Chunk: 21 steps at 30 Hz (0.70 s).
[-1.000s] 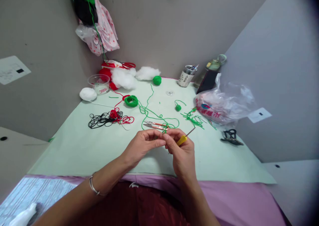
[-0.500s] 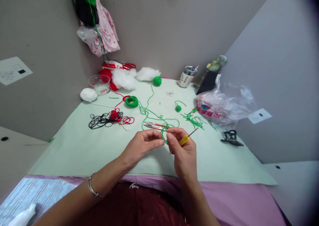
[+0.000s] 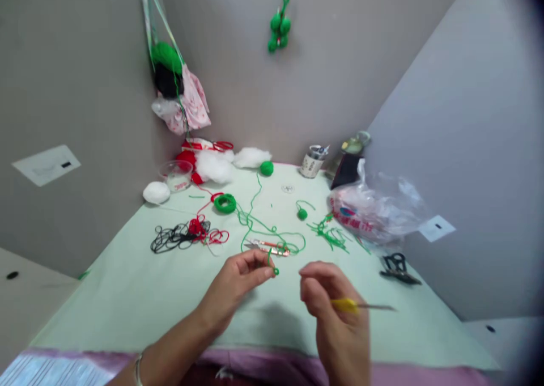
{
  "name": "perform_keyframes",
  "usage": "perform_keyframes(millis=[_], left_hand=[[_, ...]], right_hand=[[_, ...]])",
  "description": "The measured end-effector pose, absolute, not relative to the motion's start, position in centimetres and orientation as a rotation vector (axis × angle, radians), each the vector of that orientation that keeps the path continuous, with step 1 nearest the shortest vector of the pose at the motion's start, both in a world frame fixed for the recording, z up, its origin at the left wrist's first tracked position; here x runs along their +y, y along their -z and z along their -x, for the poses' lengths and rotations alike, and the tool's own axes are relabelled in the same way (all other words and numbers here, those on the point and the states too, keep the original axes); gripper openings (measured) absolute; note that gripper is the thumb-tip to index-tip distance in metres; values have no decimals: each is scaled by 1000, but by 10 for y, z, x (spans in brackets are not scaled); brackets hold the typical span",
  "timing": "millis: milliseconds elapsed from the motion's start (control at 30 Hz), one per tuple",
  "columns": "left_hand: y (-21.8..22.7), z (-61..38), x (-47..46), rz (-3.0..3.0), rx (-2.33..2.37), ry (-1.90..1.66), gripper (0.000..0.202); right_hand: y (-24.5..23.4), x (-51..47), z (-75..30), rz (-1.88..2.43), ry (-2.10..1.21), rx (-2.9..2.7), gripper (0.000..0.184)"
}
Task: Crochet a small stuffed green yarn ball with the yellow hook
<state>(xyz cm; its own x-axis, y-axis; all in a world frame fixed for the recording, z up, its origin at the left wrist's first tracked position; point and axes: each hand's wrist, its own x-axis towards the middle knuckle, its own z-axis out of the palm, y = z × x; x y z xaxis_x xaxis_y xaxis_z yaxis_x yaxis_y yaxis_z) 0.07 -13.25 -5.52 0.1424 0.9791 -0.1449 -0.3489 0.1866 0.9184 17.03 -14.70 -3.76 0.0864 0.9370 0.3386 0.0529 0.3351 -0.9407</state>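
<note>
My left hand (image 3: 238, 281) is closed in a pinch on a green cord (image 3: 272, 264) with a small knot at its end, just above the pale green table mat (image 3: 127, 295). My right hand (image 3: 329, 304) is closed on a yellow-handled crochet hook (image 3: 361, 305), its metal tip pointing right, and is a short way apart from the left hand. The cord runs back over the mat past small orange snips (image 3: 267, 246) to a green coil (image 3: 224, 203).
Black and red cord tangle (image 3: 182, 234) lies at left. A plastic bag (image 3: 374, 207), black scissors (image 3: 397, 267), a jar (image 3: 311, 160), white stuffing (image 3: 215, 165), a green ball (image 3: 267, 168) and a clear cup (image 3: 176, 174) ring the mat. Green balls (image 3: 278, 26) hang on the wall.
My hands have drawn apart: the right hand moved right and down with the hook, the left kept the green cord. The camera tilted up, showing more wall.
</note>
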Motion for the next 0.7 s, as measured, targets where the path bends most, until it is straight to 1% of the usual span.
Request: perform_keyframes(millis=[100, 267, 467, 700], left_hand=[[46, 1, -134, -900, 886, -1192, 22], [42, 3, -138, -998, 869, -1190, 26], [48, 4, -138, -1068, 886, -1189, 23], [50, 2, -136, -1081, 893, -1167, 24]], right_hand=[[49, -127, -163, 1102, -980, -1360, 25], [57, -123, -160, 1105, -1086, -1434, 37], [54, -125, -159, 1125, -1041, -1453, 36], [54, -126, -160, 1096, -1071, -1456, 36]])
